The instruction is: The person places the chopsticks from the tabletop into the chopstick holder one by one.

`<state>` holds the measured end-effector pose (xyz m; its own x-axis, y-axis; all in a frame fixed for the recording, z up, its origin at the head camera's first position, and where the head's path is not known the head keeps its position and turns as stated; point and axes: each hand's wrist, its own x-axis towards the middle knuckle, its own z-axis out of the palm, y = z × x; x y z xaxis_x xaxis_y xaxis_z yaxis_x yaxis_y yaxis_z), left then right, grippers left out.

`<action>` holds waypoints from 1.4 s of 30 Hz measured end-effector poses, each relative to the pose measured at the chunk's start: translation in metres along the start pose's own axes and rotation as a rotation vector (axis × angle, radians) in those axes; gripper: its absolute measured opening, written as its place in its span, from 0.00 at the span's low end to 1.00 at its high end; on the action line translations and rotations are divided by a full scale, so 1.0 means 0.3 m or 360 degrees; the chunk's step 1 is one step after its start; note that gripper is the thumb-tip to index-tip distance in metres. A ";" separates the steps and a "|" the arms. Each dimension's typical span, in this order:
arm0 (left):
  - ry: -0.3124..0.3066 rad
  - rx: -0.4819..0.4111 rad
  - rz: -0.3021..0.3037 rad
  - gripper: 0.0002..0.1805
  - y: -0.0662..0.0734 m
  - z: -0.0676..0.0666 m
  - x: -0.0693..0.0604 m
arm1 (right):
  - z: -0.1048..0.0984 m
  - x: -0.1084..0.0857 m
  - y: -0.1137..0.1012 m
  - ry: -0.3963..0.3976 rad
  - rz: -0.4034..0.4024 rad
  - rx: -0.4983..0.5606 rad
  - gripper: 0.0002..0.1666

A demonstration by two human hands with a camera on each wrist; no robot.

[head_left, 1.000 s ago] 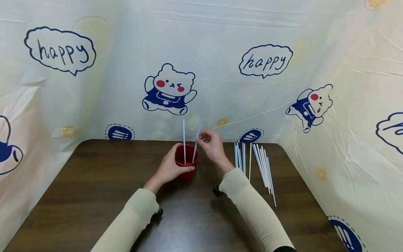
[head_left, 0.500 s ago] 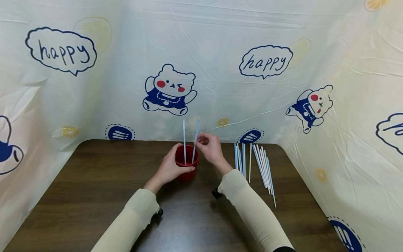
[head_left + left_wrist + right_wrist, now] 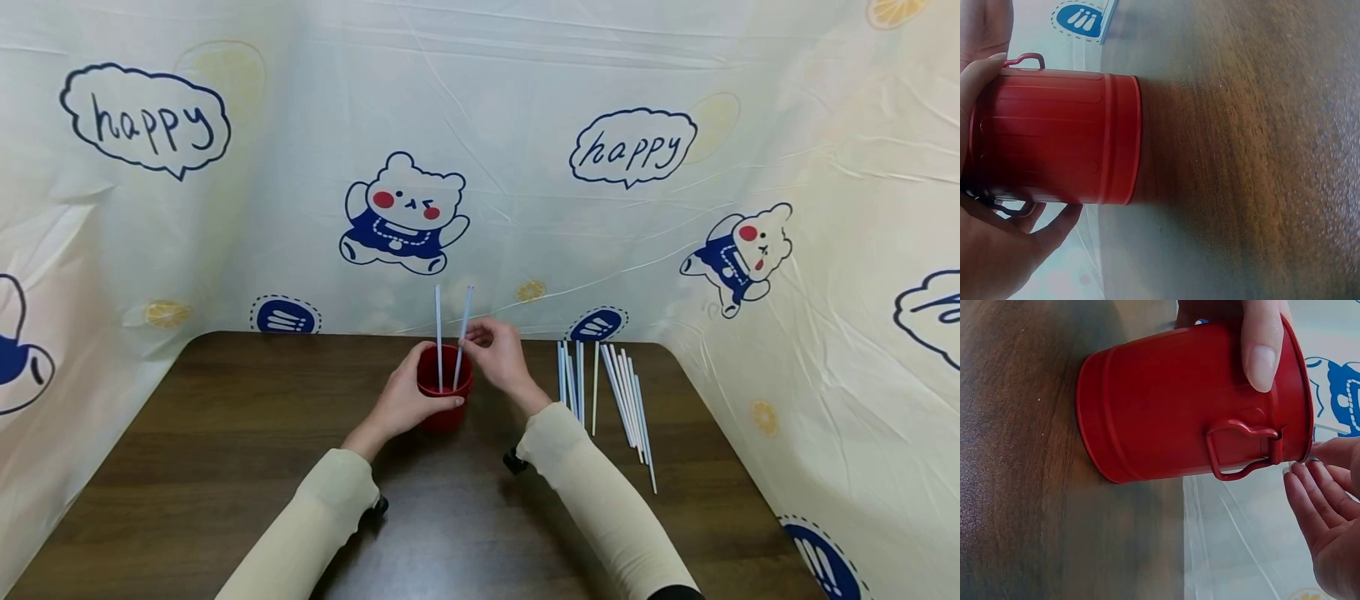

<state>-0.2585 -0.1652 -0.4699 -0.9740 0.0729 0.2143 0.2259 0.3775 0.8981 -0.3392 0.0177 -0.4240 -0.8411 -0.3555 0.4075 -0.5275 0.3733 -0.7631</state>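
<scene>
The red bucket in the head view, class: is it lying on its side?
No: the red bucket stands upright on the table, two sticks rising from its mouth.

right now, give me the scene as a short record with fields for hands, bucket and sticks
left grip: left hand around the red, round, metal-looking bucket
right grip: right hand pinching a thin, pale blue stick, lower end inside the bucket
bucket: upright on the brown wood-grain table
also inside: a second thin, pale blue stick
on table: loose thin blue and white sticks, right-hand side
</scene>
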 end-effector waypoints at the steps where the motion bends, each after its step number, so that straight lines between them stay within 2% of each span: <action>1: -0.0001 -0.0004 0.0001 0.50 0.001 0.000 0.000 | 0.001 0.000 0.000 -0.0004 0.0003 -0.0002 0.09; 9: -0.0004 -0.0009 0.0036 0.50 0.001 0.002 0.000 | 0.002 -0.005 0.004 -0.0056 -0.0003 0.0005 0.11; 16: 0.0007 -0.0006 0.0053 0.49 0.000 -0.002 -0.003 | -0.027 -0.016 -0.006 -0.0100 0.0076 -0.0008 0.13; 30: -0.0010 0.0032 -0.0033 0.51 0.013 -0.004 -0.007 | -0.097 -0.033 0.020 -0.0072 0.0122 -0.0111 0.15; 39: -0.0006 0.0036 -0.0054 0.51 0.012 -0.003 -0.010 | -0.157 -0.027 0.059 -0.0058 0.0164 -0.0193 0.16; 42: -0.0005 0.0038 -0.0033 0.51 0.010 -0.004 -0.007 | -0.175 -0.028 0.077 -0.0047 0.0192 -0.0231 0.17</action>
<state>-0.2557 -0.1653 -0.4672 -0.9786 0.0677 0.1945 0.2052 0.4010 0.8928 -0.3505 0.0742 -0.4187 -0.8967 -0.3247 0.3008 -0.4363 0.5336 -0.7245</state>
